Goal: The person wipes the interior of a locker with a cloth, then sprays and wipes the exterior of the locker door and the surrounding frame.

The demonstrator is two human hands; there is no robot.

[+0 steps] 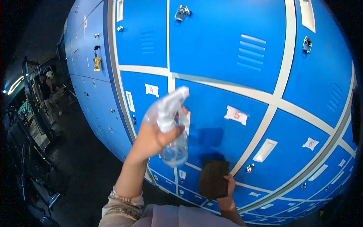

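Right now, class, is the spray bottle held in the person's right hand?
No, the left hand grips the spray bottle, while the right hand holds a dark cloth.

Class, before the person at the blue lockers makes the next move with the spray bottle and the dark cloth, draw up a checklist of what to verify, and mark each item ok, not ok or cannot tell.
1. Left hand has a firm grip on the spray bottle: ok.
2. Nozzle aimed at the locker door numbered 5: ok, it faces the door.
3. Liquid left in the bottle: ok, some shows in its lower part.
4. Right hand holds the dark cloth near the door: ok.
5. Door 5 shut: ok.
6. Door surface already wet: cannot tell.
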